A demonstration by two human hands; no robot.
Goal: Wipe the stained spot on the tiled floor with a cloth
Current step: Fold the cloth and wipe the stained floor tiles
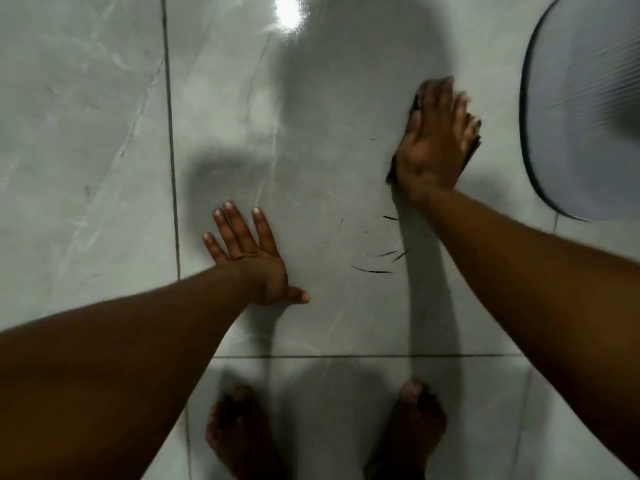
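Note:
My right hand lies flat on a dark cloth and presses it against the glossy grey tiled floor; only the cloth's edges show around the fingers and palm. Thin dark streaks mark the tile just below that hand, between my two arms. My left hand rests flat on the same tile with fingers spread, holding nothing. The right hand is blurred.
A round grey ribbed object lies on the floor at the right edge, close to my right hand. My two bare feet stand on the near tile. Grout lines run at left and below the hands.

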